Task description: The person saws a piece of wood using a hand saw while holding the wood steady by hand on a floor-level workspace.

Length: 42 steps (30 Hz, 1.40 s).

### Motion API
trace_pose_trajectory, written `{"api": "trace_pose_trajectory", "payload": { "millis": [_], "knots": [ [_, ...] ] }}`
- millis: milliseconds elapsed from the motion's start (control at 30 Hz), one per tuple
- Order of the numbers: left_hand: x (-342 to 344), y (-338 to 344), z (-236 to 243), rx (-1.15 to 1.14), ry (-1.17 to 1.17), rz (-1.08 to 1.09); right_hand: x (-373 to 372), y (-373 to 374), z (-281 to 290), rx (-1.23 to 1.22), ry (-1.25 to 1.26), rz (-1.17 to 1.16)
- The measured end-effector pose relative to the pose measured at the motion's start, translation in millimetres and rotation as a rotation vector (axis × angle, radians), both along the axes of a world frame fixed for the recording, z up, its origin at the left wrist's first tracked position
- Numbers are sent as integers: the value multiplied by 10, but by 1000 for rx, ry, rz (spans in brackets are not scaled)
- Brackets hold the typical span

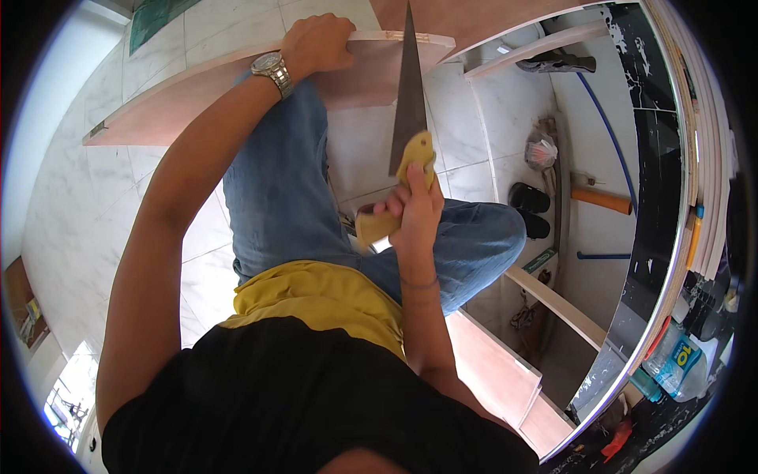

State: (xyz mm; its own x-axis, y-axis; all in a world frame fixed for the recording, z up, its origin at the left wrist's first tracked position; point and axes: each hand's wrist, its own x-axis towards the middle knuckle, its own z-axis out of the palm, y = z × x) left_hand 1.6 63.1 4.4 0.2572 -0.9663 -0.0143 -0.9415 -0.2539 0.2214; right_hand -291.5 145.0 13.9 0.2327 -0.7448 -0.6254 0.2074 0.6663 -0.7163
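I am observing the right hand (418, 207) gripping the yellow-handled handsaw (409, 107), its blade crossing the edge of the pinkish wooden board (367, 75) above the tiled floor (458, 142); the left hand (318, 43) is resting on that edge, fingers curled, its hold not being tellable. I am judging the cutting unfinished: the board's end is extending past the blade, apparently attached, and no completed cut is showing.

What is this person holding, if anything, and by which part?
The right hand grips a handsaw by its yellow handle; the left hand rests on a wooden board.
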Motion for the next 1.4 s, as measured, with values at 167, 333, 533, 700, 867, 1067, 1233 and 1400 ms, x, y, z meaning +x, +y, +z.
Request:
{"api": "trace_pose_trajectory", "payload": {
  "millis": [167,333,533,700,867,1067,1233,1400],
  "knots": [
    [-24,-25,-77,-39,6,23,310,-490,-178,-124,-87,7],
    [4,-12,-40,34,24,29,-235,256,21,35,29,17],
    [-17,-56,-98,-13,15,6,388,-476,-199,-126,-96,-11],
    [34,-33,-15,30,57,44,-93,59,-90,-8,-32,-1],
    [-14,-11,-48,-5,-4,38,-58,138,-42,-4,-37,26],
    [-31,-67,-57,-45,9,27,503,-607,-97,-73,-122,-34],
    [25,-74,-118,-23,41,54,0,-143,-105,-57,-84,6],
    [18,-64,-77,-1,-6,36,-259,183,58,64,-71,33]
  ]
}}
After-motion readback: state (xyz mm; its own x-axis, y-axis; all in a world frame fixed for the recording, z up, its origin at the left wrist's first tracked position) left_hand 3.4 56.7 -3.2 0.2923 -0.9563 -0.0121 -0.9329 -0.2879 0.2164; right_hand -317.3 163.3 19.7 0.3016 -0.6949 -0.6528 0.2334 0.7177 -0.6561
